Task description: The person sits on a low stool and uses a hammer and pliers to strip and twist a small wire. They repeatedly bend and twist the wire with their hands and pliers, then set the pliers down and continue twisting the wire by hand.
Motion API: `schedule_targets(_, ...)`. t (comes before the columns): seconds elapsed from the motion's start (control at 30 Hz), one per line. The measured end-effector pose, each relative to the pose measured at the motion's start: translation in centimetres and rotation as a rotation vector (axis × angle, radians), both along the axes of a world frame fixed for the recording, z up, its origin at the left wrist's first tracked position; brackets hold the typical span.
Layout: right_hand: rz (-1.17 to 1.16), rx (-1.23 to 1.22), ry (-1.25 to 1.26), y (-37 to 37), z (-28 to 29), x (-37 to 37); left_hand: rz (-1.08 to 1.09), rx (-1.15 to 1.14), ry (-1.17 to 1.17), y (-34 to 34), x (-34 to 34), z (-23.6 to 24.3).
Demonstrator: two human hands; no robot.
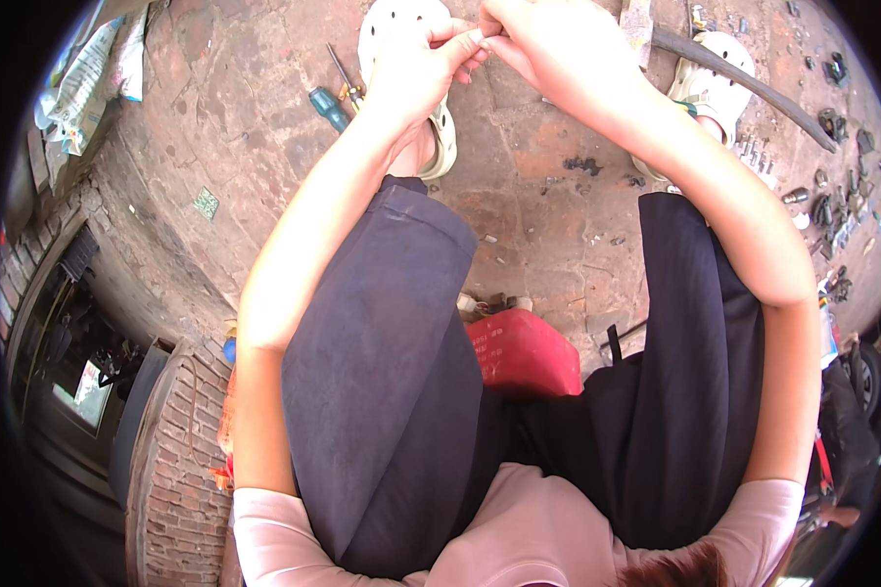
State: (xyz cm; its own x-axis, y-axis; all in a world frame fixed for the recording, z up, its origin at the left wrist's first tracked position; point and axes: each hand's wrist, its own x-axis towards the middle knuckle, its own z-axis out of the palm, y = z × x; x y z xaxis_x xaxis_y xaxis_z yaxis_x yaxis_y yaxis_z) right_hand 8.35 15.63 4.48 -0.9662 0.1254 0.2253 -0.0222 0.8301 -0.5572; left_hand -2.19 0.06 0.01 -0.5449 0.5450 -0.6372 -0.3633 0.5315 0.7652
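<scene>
My left hand (431, 68) and my right hand (529, 44) meet at the top of the view, fingers pinched at the same small spot between them; what they hold is too small to make out. Behind my left hand is a cream clog (382, 29) on my left foot, with a teal-handled tool (328, 108) and a slim screwdriver-like tool (347, 73) beside it. Near my right hand lie a dark curved bar (744, 88) and a pale block (636, 24), by the other cream clog (715, 59).
Several small metal parts (832, 127) are scattered at right. A red container (524, 352) sits between my legs. Plastic bags (83, 78) lie top left, a green patterned piece (206, 203) below them. A brick edge (171, 460) and dark doorway (69, 372) show at left.
</scene>
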Motion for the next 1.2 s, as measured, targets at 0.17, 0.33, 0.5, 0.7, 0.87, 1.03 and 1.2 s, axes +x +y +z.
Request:
schedule_targets(0.17, 0.026, 0.039, -0.004, -0.8, 2.1, 0.0, -0.241, -0.016, 0.12, 0.0, -0.9, 0.6)
schedule_targets(0.33, 0.389, 0.201, -0.298, -4.7, 13.4, 4.3, -0.048, 0.12, 0.08, 0.2, -0.3, 2.1)
schedule_targets(0.5, 0.904, 0.408, 0.16, -7.5, 22.7, 7.1, -0.031, 0.003, -0.037, -0.1, -0.2, 2.9)
schedule_targets(0.7, -0.229, 0.297, -0.117, 2.4, 2.5, 11.5, -0.069, 0.037, -0.087, 0.5, -0.3, 3.0)
schedule_targets(0.87, -1.056, 0.341, -0.304, 10.1, -12.9, 13.0, -0.128, 0.117, 0.023, 0.5, -1.0, 5.6)
schedule_targets(1.03, -1.277, -0.048, -0.163, 10.0, -8.9, 13.1, -0.022, 0.206, 0.067, -0.6, -2.6, 10.9)
schedule_targets(1.2, -0.734, -0.225, 0.149, -6.2, 14.5, 13.0, -0.043, 0.328, 0.094, -2.5, -3.7, 17.8)
